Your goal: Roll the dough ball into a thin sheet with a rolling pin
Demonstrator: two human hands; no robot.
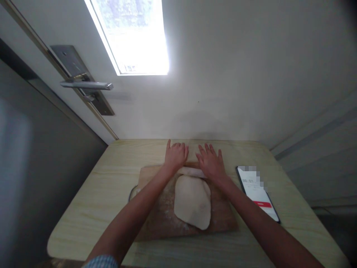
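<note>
A flattened sheet of pale dough point(192, 201) lies on a floured wooden board point(164, 216) in the middle of a light wood table point(111, 178). A pale rolling pin point(191, 171) rests across the far edge of the dough. My left hand point(175, 155) presses flat on the pin's left part, fingers stretched forward. My right hand point(211, 162) lies flat on its right part, fingers spread. Both palms cover most of the pin.
A phone point(258, 193) with a lit screen lies on the table right of the board. A dark curved object point(131, 192) peeks out at the board's left edge. A door with a metal lever handle point(86, 85) stands at the left, a white wall behind the table.
</note>
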